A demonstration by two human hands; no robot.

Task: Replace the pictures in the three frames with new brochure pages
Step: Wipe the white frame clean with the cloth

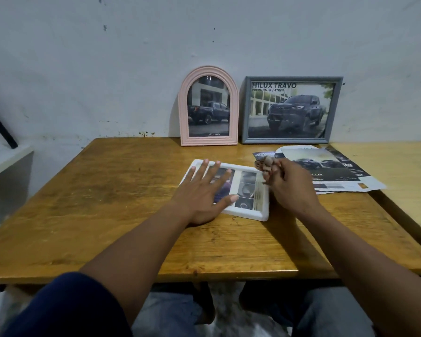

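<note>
The white frame [260,216] lies flat on the wooden surface [107,203], its long axis running left to right. The left hand [201,190] rests spread and released on its left part, pinning it. The right hand [288,184] sits at the frame's right end, fingers [267,164] curled around something small and blurred; I cannot tell what. The pink frame [208,105] and grey frame [291,109] stand against the wall, brochure pages [338,171] just right of the right hand
</note>
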